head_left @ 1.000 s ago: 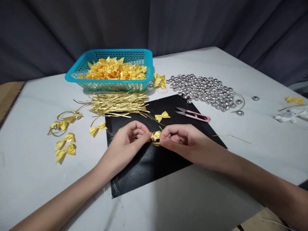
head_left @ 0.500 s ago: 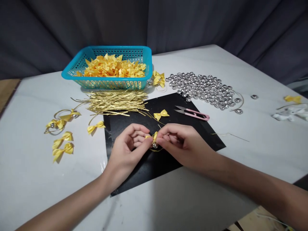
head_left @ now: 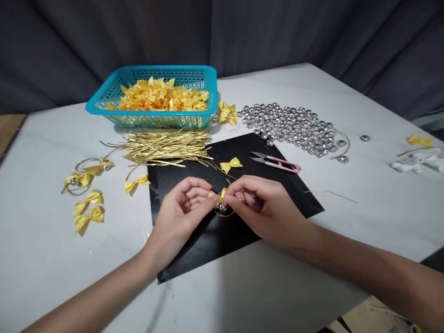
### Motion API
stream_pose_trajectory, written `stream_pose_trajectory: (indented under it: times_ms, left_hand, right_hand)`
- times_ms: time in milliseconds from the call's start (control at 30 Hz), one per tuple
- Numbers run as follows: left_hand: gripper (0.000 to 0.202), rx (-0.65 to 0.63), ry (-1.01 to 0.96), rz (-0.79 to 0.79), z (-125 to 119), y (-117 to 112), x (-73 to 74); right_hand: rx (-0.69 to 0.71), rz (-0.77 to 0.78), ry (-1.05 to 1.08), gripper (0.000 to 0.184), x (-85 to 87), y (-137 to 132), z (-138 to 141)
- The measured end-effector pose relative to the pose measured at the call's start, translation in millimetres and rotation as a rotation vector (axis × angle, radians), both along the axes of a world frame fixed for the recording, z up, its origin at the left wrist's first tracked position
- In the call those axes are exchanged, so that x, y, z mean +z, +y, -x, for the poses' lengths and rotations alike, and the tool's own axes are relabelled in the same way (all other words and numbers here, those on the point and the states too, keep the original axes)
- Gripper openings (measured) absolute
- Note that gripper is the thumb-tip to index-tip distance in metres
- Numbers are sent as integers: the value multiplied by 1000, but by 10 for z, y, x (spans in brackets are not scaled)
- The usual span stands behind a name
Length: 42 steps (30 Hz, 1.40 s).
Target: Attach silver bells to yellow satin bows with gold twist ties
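Note:
My left hand [head_left: 182, 210] and my right hand [head_left: 262, 206] meet over a black mat [head_left: 222, 231], both pinching one small yellow ribbon bow [head_left: 221, 196]. A silver bead and a loop of gold wire tie hang from the bow between my fingertips. Another loose yellow bow [head_left: 231, 164] lies on the mat just beyond my hands. Pink thread snips [head_left: 277, 162] rest at the mat's far right edge.
A blue basket [head_left: 104, 99] full of yellow bows stands at the back, a heap of gold wire ties [head_left: 166, 145] in front of it. Silver beads [head_left: 291, 127] are piled at the right. Several finished bows [head_left: 86, 203] lie on the left of the white table [head_left: 41, 259].
My fingers have shifted slightly on the bow, turning it so the bead and wire loop show below it. The whole view has drifted a little toward me.

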<state>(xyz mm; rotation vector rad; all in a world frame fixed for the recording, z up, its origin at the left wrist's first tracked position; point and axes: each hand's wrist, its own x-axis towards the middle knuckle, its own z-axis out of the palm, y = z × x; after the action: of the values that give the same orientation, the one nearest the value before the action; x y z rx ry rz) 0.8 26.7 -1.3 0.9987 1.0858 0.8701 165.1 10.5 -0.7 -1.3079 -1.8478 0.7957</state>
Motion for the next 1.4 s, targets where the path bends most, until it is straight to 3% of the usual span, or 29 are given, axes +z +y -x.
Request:
stream_pose_trajectory:
  times_ms: [367, 800, 1100, 1233, 1333, 1400]
  left_hand:
    - [19, 30, 19, 15, -8, 1, -7]
    - [29, 44, 35, 24, -46, -16, 14]
    - [37, 70, -75, 54, -26, 0, 4]
    - [40, 56, -114, 69, -20, -2, 1]
    - [39, 32, -143, 70, -16, -8, -6]
    - [38, 25, -140, 72, -14, -12, -8]
  right_hand:
    - [-3, -39, 17, 10, 2, 1, 1]
    - [-42, 51, 19, 9, 9, -14, 12]
    - [-73, 317, 180, 10, 59, -13, 25]
    - [-84, 493, 230, 30, 91, 25, -11]
    - [18, 647, 219, 17, 107, 51, -31]
    - [35, 612, 206, 12, 112, 55, -30]
